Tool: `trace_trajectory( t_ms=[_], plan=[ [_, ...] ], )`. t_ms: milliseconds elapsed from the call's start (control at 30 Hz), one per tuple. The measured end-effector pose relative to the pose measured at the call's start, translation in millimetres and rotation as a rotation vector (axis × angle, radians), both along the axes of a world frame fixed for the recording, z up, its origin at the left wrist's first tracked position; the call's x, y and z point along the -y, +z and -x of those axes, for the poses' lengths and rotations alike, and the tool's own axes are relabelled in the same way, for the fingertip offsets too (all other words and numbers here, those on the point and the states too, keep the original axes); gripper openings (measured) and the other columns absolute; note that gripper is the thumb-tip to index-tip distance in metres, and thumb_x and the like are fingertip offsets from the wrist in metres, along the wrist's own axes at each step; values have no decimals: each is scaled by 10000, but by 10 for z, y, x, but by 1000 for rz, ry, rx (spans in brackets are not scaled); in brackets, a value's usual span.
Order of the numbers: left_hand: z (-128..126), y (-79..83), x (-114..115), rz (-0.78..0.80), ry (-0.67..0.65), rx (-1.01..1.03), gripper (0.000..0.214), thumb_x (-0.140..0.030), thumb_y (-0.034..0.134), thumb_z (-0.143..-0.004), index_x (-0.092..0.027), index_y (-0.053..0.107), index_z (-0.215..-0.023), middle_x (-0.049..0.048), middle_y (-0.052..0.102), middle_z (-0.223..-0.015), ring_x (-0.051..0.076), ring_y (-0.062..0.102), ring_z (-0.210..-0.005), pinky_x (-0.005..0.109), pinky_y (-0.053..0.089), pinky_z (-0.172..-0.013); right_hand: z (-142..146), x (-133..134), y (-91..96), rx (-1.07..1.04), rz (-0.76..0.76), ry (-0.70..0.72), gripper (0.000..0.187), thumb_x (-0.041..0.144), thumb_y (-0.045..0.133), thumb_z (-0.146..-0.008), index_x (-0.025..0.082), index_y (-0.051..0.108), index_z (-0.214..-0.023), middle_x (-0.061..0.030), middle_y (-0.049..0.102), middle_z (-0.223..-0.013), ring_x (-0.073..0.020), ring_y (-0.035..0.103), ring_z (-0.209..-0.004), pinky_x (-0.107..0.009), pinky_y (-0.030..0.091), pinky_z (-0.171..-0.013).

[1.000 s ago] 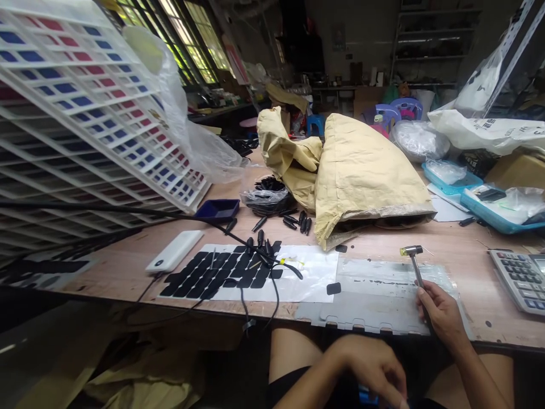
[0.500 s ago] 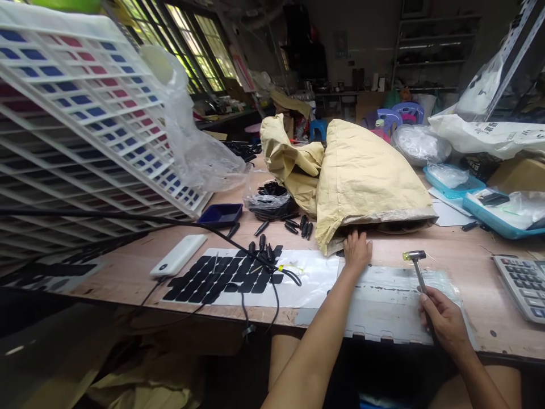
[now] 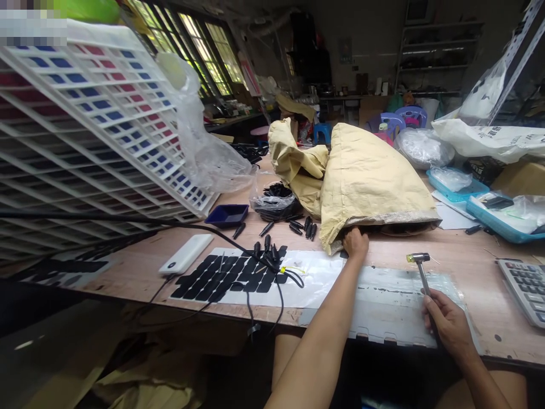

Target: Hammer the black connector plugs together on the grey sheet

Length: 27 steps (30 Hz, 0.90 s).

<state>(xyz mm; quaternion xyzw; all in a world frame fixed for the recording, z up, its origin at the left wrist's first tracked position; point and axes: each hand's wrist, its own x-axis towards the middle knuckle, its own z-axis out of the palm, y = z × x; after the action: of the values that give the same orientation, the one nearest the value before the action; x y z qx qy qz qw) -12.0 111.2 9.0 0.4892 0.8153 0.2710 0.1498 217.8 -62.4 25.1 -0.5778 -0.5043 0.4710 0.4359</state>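
Observation:
My left hand [image 3: 356,243] reaches into the mouth of a big tan sack [image 3: 374,176] lying on the table. Its fingers are hidden under the sack's edge, so what they touch does not show. My right hand [image 3: 447,321] is closed around the handle of a small hammer [image 3: 421,270], whose head points up and away over the table. Beneath the hammer lies a clear, greyish plastic sheet [image 3: 383,318]. Left of it is a white sheet with rows of black stickers [image 3: 230,272], and several black cylindrical parts [image 3: 267,244] stand at its back edge.
A white plastic crate [image 3: 106,125] leans in from the left, with a black cable [image 3: 128,217] crossing before it. A dark blue tray [image 3: 227,216], a bag of black parts [image 3: 276,204] and a white power bank [image 3: 186,254] sit nearby. At right are a calculator [image 3: 523,289] and blue trays [image 3: 506,218].
My left hand has gone slightly deeper under the sack's edge, its fingers now hidden. My right hand still holds the hammer. The whole view has shifted a little.

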Motion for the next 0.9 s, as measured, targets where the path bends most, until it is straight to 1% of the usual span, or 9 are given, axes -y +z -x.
trace_trajectory(
  t_ms=[100, 200, 333, 400, 467, 567, 667, 800, 900],
  plan=[
    [11, 27, -18, -3, -14, 9, 224, -281, 578, -886, -199, 730, -1029, 142, 726, -1015, 283, 659, -979, 356, 469, -828, 1, 3, 18, -1, 3, -8, 553, 623, 688, -773, 149, 639, -1052, 6, 583, -638, -119, 510, -440, -227, 422, -356],
    [35, 73, 42, -27, -23, 7, 261, -284, 555, -908, -231, 732, -1092, 130, 714, -1062, 284, 624, -1046, 356, 462, -848, -6, -1, 2, -18, -5, -4, 550, 623, 689, -773, 151, 637, -1048, 4, 584, -646, -120, 512, -446, -225, 420, -352],
    [40, 75, 363, -148, -65, 33, 280, -306, 620, -878, -228, 735, -1120, 103, 697, -1083, 291, 550, -1083, 375, 444, -913, -14, -11, -36, -32, -5, -1, 524, 604, 686, -788, 152, 634, -1048, 5, 585, -649, -119, 516, -449, -220, 421, -353],
    [11, 22, 604, -226, -162, 98, 243, -281, 659, -850, -226, 753, -1067, 72, 705, -1032, 263, 546, -1030, 363, 443, -924, -12, -12, -50, -35, -12, -3, 507, 594, 679, -798, 154, 636, -1046, 9, 582, -649, -115, 511, -443, -221, 423, -357],
    [-31, -48, 835, -271, -329, 176, 207, -248, 675, -837, -230, 761, -1024, 44, 708, -974, 230, 548, -989, 339, 445, -917, -5, -9, -61, -32, -25, -4, 490, 589, 665, -811, 156, 639, -1040, 15, 573, -642, -108, 501, -434, -220, 425, -364],
    [-85, -127, 1051, -264, -559, 230, 199, -212, 689, -814, -247, 761, -996, 22, 692, -905, 210, 548, -958, 332, 439, -907, 13, 2, -67, -21, -41, 7, 480, 584, 647, -822, 157, 637, -1041, 24, 556, -631, -107, 495, -425, -217, 413, -356],
    [-115, -126, 1084, -215, -631, 210, 215, -238, 700, -805, -270, 754, -1010, 13, 678, -919, 212, 539, -963, 345, 422, -910, 38, 28, -43, 56, -73, 26, 420, 537, 610, -866, 159, 636, -1046, 18, 564, -642, -110, 513, -443, -219, 432, -387],
    [-147, -24, 1031, -114, -613, 166, 188, -358, 751, -771, -288, 758, -946, 6, 674, -940, 224, 532, -988, 354, 393, -908, 81, 97, 48, 205, -97, 53, 335, 470, 572, -899, 175, 641, -1041, 0, 597, -664, -135, 542, -486, -240, 469, -443],
    [-159, 30, 1017, -74, -612, 147, 178, -357, 755, -768, -305, 757, -939, -1, 672, -936, 225, 525, -999, 355, 371, -910, 100, 147, 138, 381, -176, 93, 261, 409, 546, -913, 198, 652, -1025, -34, 666, -754, -186, 627, -639, -280, 538, -593]
  ],
)
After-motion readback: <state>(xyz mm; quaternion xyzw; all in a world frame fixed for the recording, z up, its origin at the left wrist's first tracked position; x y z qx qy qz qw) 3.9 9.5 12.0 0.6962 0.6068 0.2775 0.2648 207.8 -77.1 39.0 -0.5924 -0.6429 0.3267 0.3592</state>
